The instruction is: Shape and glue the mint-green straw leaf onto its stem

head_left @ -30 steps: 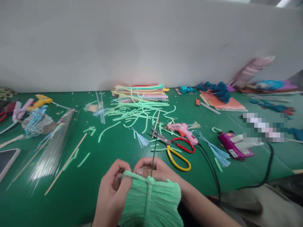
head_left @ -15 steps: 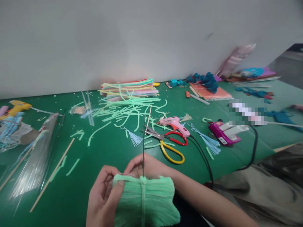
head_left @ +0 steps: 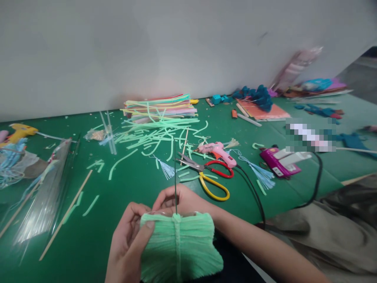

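Note:
A mint-green panel of fuzzy pipe cleaners (head_left: pixel 194 239) lies side by side in rows, with a raised rib down its middle. A thin dark wire (head_left: pixel 176 177) stands up from the top of that rib. My left hand (head_left: pixel 129 237) grips the panel's upper left corner, thumb on the front face and fingers behind. Behind the top edge is my right hand (head_left: pixel 179 198), its fingers curled inward close to the wire's base. What those fingers pinch is hidden by the panel. A clear, shiny rim shows along the top edge.
Scissors (head_left: pixel 203 169) and a pink glue gun (head_left: pixel 219 152) with a black cord lie beyond my hands. Cut green pipe cleaners (head_left: pixel 159 131) are scattered before a coloured bundle (head_left: pixel 160 108). At left are a wooden stick (head_left: pixel 66 214) and clear sleeves (head_left: pixel 45 208); at right, a magenta power strip (head_left: pixel 279 163).
The view has shifted slightly, so the table's things sit a little higher. Both hands and the green panel have moved up slightly; the left hand's hold on it looks the same.

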